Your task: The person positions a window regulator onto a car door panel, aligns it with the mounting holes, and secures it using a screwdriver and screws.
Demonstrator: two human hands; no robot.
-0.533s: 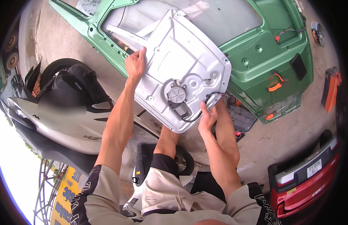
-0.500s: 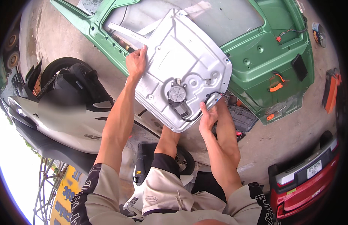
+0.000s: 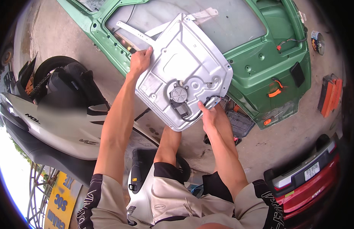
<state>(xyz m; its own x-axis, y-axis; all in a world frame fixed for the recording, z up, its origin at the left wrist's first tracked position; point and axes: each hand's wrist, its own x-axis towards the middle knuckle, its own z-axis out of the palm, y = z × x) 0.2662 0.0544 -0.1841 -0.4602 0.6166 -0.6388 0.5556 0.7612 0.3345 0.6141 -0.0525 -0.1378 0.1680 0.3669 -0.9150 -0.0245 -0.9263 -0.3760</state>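
Between my hands is a silver metal window regulator panel [image 3: 173,65], tilted, with a round motor [image 3: 179,94] and a black cable on its face. My left hand [image 3: 141,61] is closed on its upper left edge. My right hand [image 3: 208,116] grips the lower right edge, thumb on the face beside the cable. Metal regulator arms [image 3: 137,35] stick out beyond the panel's far side. Behind it lies a green car door [image 3: 257,57] with a large opening, partly covered by the panel. My fingers under the panel are hidden.
On the door rest a black phone-like slab [image 3: 297,74], an orange-handled tool [image 3: 274,92] and an orange-handled screwdriver [image 3: 267,121]. A dark tool case [image 3: 240,123] sits beside it. A motorbike [image 3: 58,126] stands left, a red car [image 3: 310,191] right, and orange boxes [image 3: 330,95] far right.
My view has shifted slightly, so the door and car appear a little further left. The panel stays in both hands, with its near corner slightly higher in view.
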